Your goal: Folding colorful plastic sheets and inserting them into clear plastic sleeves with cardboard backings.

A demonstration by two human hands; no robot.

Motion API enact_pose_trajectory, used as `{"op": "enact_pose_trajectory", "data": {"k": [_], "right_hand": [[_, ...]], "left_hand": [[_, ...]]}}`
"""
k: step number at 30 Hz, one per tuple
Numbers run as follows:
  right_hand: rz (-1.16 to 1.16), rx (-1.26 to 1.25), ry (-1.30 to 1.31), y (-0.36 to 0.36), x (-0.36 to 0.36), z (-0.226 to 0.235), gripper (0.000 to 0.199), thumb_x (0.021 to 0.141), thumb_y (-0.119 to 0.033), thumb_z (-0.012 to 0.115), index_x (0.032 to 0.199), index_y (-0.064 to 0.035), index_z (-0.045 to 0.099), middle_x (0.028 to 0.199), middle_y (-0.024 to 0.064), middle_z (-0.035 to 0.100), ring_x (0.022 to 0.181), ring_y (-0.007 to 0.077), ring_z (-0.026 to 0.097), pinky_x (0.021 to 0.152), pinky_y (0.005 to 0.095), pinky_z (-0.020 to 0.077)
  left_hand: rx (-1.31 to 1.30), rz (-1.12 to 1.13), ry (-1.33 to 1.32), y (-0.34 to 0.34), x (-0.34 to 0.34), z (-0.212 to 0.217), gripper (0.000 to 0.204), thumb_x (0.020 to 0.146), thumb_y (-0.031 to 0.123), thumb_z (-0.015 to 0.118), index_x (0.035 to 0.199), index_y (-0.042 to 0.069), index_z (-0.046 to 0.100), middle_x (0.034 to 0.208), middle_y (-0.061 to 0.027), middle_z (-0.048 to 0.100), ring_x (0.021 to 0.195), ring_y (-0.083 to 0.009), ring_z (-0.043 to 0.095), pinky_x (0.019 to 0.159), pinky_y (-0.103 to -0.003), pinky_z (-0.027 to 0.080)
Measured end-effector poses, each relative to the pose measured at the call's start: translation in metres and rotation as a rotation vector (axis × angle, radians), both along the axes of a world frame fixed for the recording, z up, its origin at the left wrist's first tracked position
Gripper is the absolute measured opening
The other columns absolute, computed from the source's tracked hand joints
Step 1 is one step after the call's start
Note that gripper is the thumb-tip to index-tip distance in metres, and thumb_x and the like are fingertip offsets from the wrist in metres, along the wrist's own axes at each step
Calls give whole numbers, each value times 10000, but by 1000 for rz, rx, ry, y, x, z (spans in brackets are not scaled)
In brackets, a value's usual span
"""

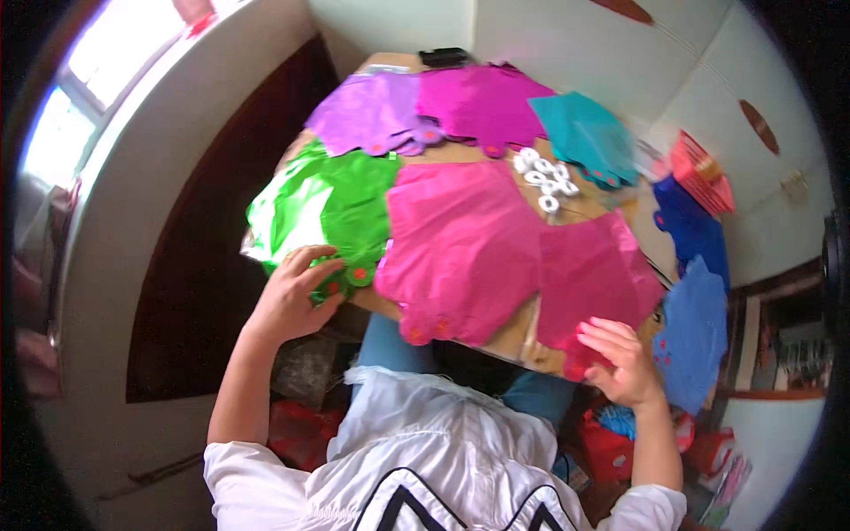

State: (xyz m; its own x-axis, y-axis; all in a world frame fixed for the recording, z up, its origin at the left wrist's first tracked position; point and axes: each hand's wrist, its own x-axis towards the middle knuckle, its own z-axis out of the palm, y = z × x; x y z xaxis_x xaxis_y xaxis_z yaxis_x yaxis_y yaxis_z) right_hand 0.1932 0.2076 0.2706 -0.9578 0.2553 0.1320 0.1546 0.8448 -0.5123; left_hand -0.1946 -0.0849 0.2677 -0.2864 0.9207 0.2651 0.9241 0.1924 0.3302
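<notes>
Table edge (509, 341): hands on foil sheets (460, 239)

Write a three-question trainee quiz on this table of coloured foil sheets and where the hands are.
1. True or false: the left hand rests on the green foil pile.
2. Which pile does the right hand touch? A) teal pile B) dark pink pile at the near right edge C) purple pile
3. Fill in: the small white rings lie between the centre pink pile and the ____ pile.

Key
1. True.
2. B, the dark pink pile.
3. Teal: the teal pile lies just beyond the rings on the wooden table.
</notes>
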Motion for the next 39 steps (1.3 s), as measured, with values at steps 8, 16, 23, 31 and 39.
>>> {"op": "enact_pose_trajectory", "data": {"k": [8,16,23,31,39], "right_hand": [[185,99,272,-19,-135,57,194,841,-172,635,967,-37,694,979,125,695,957,276,652,850,384,475],[408,-16,246,-57,-306,-22,180,849,-128,620,984,-27,685,1043,131,675,997,286,630,882,393,481],[561,-172,254,-89,-312,-4,258,834,-162,639,1027,8,661,1065,169,657,1006,327,614,890,401,475],[375,-306,105,-106,-334,-22,170,819,-165,610,874,-30,697,793,174,669,794,336,659,720,405,516],[236,-427,-86,-108,-344,-24,185,765,-169,660,884,-33,697,780,171,676,742,248,668,682,363,507]], "left_hand": [[60,-191,288,-17,-16,-19,422,766,226,730,1137,63,616,1154,-124,576,1104,-290,577,962,-444,463],[100,-238,305,1,-20,-34,213,782,98,687,988,42,673,1019,-91,630,939,-243,635,795,-331,523],[158,176,-522,-15,-33,-17,142,727,13,713,868,29,704,813,-88,673,748,-186,660,653,-289,512],[11,244,-1103,1,-64,-10,111,784,59,748,814,-5,663,727,2,647,654,-39,568,576,-207,464],[23,345,-745,13,-56,3,186,790,138,726,860,-25,669,703,-28,644,673,-59,566,589,-255,461]]}}
